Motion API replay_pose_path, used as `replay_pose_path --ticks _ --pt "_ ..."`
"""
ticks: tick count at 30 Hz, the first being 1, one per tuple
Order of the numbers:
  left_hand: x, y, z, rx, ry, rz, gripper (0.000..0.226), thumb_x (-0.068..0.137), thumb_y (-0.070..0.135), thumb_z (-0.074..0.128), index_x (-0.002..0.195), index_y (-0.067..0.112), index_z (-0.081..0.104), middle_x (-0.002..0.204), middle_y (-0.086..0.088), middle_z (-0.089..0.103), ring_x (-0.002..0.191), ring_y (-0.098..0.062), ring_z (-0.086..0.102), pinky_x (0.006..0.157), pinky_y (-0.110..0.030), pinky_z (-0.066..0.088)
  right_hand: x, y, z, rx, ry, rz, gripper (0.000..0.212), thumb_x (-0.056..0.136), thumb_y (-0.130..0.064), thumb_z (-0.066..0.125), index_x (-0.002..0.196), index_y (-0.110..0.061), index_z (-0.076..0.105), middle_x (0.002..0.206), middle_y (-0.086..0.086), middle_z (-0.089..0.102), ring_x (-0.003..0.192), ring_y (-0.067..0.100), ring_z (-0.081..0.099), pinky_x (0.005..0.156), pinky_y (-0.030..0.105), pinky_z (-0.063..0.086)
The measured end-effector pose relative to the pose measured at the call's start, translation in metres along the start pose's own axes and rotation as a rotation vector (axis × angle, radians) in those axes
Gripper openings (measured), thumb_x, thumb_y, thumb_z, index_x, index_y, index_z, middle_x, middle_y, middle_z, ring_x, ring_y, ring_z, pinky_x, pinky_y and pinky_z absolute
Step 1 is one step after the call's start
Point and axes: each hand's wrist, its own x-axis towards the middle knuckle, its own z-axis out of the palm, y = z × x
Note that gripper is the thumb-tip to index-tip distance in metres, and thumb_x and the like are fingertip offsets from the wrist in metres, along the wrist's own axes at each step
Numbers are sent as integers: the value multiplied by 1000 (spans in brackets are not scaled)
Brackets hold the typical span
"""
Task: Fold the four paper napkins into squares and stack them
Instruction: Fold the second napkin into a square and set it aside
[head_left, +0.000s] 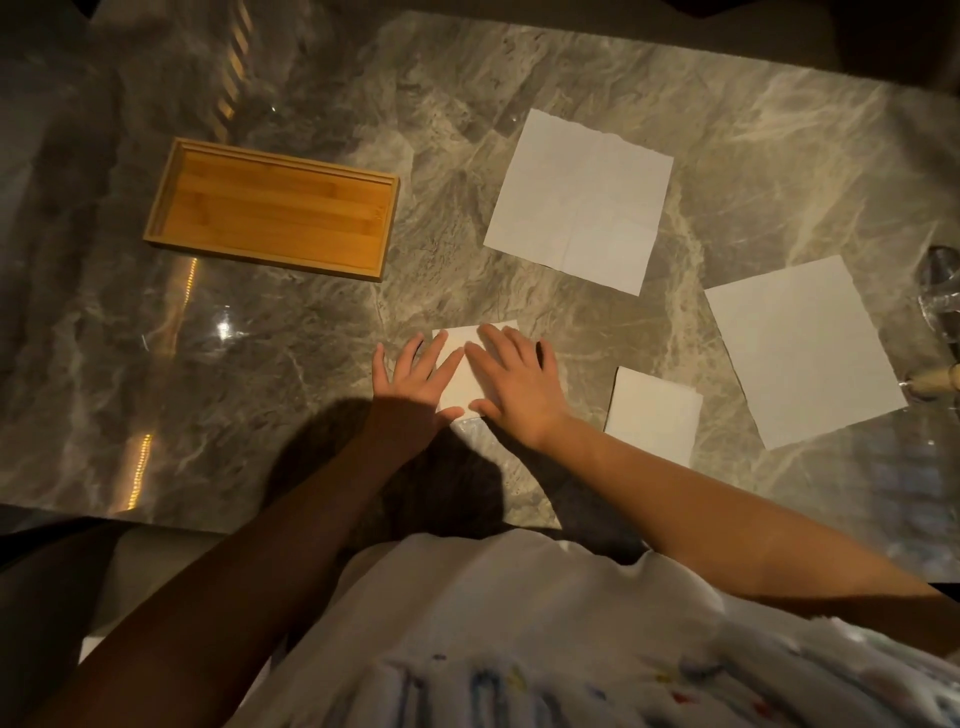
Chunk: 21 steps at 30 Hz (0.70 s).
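A small folded white napkin (464, 382) lies on the marble table in front of me. My left hand (415, 382) rests flat on its left side, fingers spread. Beside it, my right hand (514, 387) presses flat on the napkin's right side. Another folded napkin (653, 415) lies to the right of my right wrist. Two unfolded white napkins lie flat: one (579, 200) farther back, one (802, 348) at the right.
A shallow wooden tray (156, 228) sits at the back left, with nothing in it. Clear glassware (940, 291) and a small wooden object (935, 385) stand at the right edge. The table's (260, 389) near edge runs just below my forearms.
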Motion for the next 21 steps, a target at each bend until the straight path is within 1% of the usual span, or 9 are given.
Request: replay_pose_path --ticks 1,3,9,16,18,20,21 --pt "1 -2 1 -20 -29 1 74 77 44 68 142 22 38 154 -4 30 141 -31 27 109 -63 9 1 4 1 -10 -39 15 73 90 -46 55 150 -29 17 161 4 5 147 29 4 115 60 8" --pt "2 -5 3 -39 -57 6 76 79 44 66 145 24 31 156 -2 23 143 -31 21 110 -62 6 -2 14 2 -16 -66 28 74 91 -48 53 151 -34 13 162 3 1 148 30 0 115 62 6" --pt "0 -14 3 -21 -72 45 81 76 48 68 144 22 33 155 -5 25 141 -35 25 108 -66 12 -13 47 -4 -32 -70 76 79 87 -55 56 150 -39 12 162 7 0 147 34 -1 113 64 3" --pt "0 -18 2 -28 -143 54 81 81 56 58 147 25 23 158 -2 15 144 -33 15 110 -64 9 -19 58 -2 11 -60 109 79 85 -57 57 149 -42 13 162 6 1 147 34 0 113 64 5" --pt "-1 -16 1 -40 -132 57 81 81 54 59 147 25 23 158 -3 15 144 -33 15 110 -63 9 -19 58 -3 31 -72 114 80 85 -58 57 149 -42 14 162 6 1 147 33 0 113 64 6" --pt "-3 -13 -1 -72 -72 30 82 80 48 65 146 21 26 157 -5 20 143 -31 19 111 -61 13 -20 57 -7 111 -39 133 78 84 -57 58 149 -39 19 161 6 9 147 32 7 114 62 11" --pt "-4 -10 -3 -124 -23 -17 81 79 44 68 145 17 29 155 -8 25 141 -31 25 111 -58 18 -21 57 -11 198 23 155 74 85 -55 58 148 -34 24 158 7 19 144 31 17 114 59 18"
